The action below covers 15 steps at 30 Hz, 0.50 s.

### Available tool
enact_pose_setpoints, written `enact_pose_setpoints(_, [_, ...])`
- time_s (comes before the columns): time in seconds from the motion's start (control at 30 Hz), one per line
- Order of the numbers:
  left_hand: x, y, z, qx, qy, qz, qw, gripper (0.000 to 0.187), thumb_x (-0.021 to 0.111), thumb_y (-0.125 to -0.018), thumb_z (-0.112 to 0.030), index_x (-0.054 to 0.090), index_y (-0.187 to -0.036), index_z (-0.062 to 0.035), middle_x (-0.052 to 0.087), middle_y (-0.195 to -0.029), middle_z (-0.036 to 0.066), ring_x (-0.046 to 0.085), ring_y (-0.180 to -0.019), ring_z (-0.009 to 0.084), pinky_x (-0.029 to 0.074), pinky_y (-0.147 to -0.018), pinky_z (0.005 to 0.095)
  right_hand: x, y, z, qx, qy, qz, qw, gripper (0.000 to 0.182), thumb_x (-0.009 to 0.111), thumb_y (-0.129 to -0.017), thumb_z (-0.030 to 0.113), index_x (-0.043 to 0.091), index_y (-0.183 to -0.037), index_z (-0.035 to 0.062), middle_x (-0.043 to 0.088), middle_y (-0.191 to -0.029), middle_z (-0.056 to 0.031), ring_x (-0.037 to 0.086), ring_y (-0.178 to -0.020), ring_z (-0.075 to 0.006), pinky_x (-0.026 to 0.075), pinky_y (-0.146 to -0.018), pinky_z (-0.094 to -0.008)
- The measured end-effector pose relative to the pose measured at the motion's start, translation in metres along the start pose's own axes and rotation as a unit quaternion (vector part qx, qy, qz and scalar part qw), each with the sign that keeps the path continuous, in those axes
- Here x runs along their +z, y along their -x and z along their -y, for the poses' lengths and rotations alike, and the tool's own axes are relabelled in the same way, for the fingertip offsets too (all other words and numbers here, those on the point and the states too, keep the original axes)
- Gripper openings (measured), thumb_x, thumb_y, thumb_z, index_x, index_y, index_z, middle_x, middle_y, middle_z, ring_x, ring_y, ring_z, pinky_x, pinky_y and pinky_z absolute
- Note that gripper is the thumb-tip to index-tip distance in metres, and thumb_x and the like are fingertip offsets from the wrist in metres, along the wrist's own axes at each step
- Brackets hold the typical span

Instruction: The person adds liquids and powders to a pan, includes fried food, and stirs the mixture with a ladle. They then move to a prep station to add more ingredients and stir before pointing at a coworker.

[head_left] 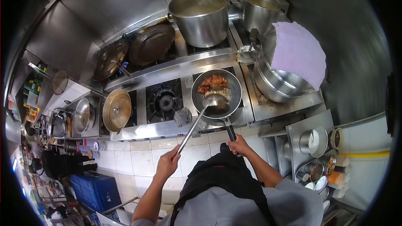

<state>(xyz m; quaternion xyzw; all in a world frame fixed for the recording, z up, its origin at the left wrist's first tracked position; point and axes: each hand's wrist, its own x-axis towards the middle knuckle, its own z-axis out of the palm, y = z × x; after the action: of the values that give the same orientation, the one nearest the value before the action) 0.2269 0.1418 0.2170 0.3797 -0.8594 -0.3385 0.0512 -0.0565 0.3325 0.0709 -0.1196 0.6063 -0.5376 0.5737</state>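
Note:
My left hand [167, 165] is wrapped round the long handle of a metal ladle [215, 101], whose bowl rests inside a frying pan [198, 84]. Reddish-brown pieces of food [213, 83] lie in the upper part of the pan, with paler bits and dark liquid below them. My right hand [238, 144] grips the pan's black handle [230, 131] close to my apron. The pan sits on the front right burner of the stove. Left of the ladle, a crumpled grey cloth or pad [182, 117] lies at the stove's front edge.
Behind the pan stand a large pot [202, 27] and a smaller pot [260, 16]. To the right, a lilac cloth [297, 52] drapes over a steel pot [274, 87]. A bare burner [166, 101] and a round metal lid [117, 109] are left. A person [63, 165] stands far left.

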Motion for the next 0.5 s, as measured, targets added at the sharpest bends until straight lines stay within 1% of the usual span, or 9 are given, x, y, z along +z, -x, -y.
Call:
enact_pose_setpoints(0.07, [-0.001, 0.013, -0.003, -0.027, 0.027, 0.03, 0.999, 0.042, 0.062, -0.091, -0.017, 0.06, -0.133, -0.0172, 0.068, -0.093, 0.022, 0.066, -0.082, 0.0393, 0.052, -0.075, 0.0444, 0.005, -0.008, 0.007, 0.001, -0.006, -0.01, 1.0, 0.018, 0.065, -0.083, 0.004, 0.047, -0.084, 0.007, 0.049, -0.057, -0.002, 0.047, -0.04, -0.0115, 0.041, -0.036, -0.03])
enact_pose_setpoints(0.1, [0.0, 0.009, -0.003, -0.025, 0.026, 0.031, 0.999, 0.042, 0.062, -0.091, -0.017, 0.06, -0.133, -0.0172, 0.068, -0.093, 0.022, 0.066, -0.082, 0.0393, 0.052, -0.075, 0.0444, 0.005, -0.016, 0.011, 0.001, -0.007, -0.016, 1.0, 0.017, 0.065, -0.082, 0.005, 0.048, -0.082, 0.0067, 0.049, -0.056, -0.0019, 0.047, -0.04, -0.0115, 0.041, -0.036, -0.0298])
enact_pose_setpoints(0.13, [0.002, 0.001, -0.002, -0.009, 0.002, 0.026, 1.0, 0.042, 0.062, -0.091, -0.018, 0.061, -0.133, -0.0172, 0.069, -0.094, 0.023, 0.066, -0.083, 0.0397, 0.052, -0.076, 0.0444, 0.003, -0.031, 0.011, -0.026, 0.001, -0.006, 1.0, 0.015, 0.064, -0.082, 0.007, 0.05, -0.078, 0.0064, 0.049, -0.055, -0.0014, 0.048, -0.04, -0.0116, 0.042, -0.037, -0.0293])
enact_pose_setpoints(0.17, [0.005, -0.009, -0.001, 0.007, -0.023, 0.021, 0.999, 0.041, 0.063, -0.091, -0.018, 0.061, -0.132, -0.0172, 0.069, -0.094, 0.023, 0.067, -0.084, 0.04, 0.052, -0.077, 0.0445, 0.003, -0.042, 0.021, -0.027, 0.001, -0.006, 1.0, 0.015, 0.064, -0.082, 0.007, 0.05, -0.078, 0.0064, 0.049, -0.055, -0.0014, 0.048, -0.04, -0.0116, 0.042, -0.037, -0.0293])
enact_pose_setpoints(0.23, [0.01, -0.038, 0.001, -0.018, -0.018, 0.035, 0.999, 0.041, 0.063, -0.091, -0.019, 0.061, -0.132, -0.017, 0.069, -0.095, 0.023, 0.066, -0.086, 0.0407, 0.052, -0.078, 0.0458, 0.011, -0.062, 0.044, 0.017, -0.026, -0.006, 0.999, 0.016, 0.065, -0.081, 0.008, 0.05, -0.075, 0.0061, 0.049, -0.054, -0.0012, 0.047, -0.04, -0.0118, 0.042, -0.037, -0.0297])
enact_pose_setpoints(0.33, [0.021, -0.071, -0.003, -0.019, -0.026, -0.001, 0.999, 0.039, 0.062, -0.091, -0.021, 0.062, -0.13, -0.0162, 0.069, -0.096, 0.023, 0.066, -0.087, 0.0403, 0.052, -0.078, 0.0458, 0.022, -0.07, 0.057, -0.012, -0.008, -0.024, 1.0, 0.014, 0.064, -0.083, 0.007, 0.051, -0.081, 0.0059, 0.049, -0.055, -0.0011, 0.047, -0.039, -0.0115, 0.042, -0.036, -0.0295])
enact_pose_setpoints(0.4, [0.026, -0.08, -0.002, 0.032, -0.014, -0.056, 0.998, 0.039, 0.062, -0.092, -0.021, 0.062, -0.13, -0.016, 0.068, -0.092, 0.022, 0.066, -0.084, 0.0401, 0.052, -0.075, 0.0467, 0.024, -0.063, 0.031, -0.033, -0.01, -0.028, 0.999, 0.014, 0.064, -0.084, 0.006, 0.05, -0.084, 0.006, 0.049, -0.055, -0.0013, 0.047, -0.039, -0.0115, 0.042, -0.036, -0.0294])
enact_pose_setpoints(0.43, [0.026, -0.077, -0.002, 0.03, -0.016, -0.057, 0.998, 0.039, 0.062, -0.092, -0.021, 0.062, -0.13, -0.016, 0.068, -0.092, 0.022, 0.066, -0.084, 0.0401, 0.052, -0.075, 0.0467, 0.023, -0.057, 0.013, -0.054, -0.013, -0.035, 0.998, 0.015, 0.064, -0.085, 0.006, 0.05, -0.088, 0.006, 0.049, -0.056, -0.0015, 0.047, -0.04, -0.0114, 0.042, -0.036, -0.0293])
enact_pose_setpoints(0.5, [0.028, -0.059, 0.004, 0.041, -0.052, -0.057, 0.996, 0.04, 0.061, -0.092, -0.019, 0.06, -0.132, -0.0158, 0.067, -0.086, 0.021, 0.065, -0.08, 0.0399, 0.051, -0.071, 0.0472, 0.02, -0.044, -0.013, -0.053, -0.014, -0.032, 0.998, 0.016, 0.064, -0.086, 0.006, 0.049, -0.09, 0.0061, 0.049, -0.057, -0.0017, 0.048, -0.04, -0.0112, 0.042, -0.036, -0.0293])
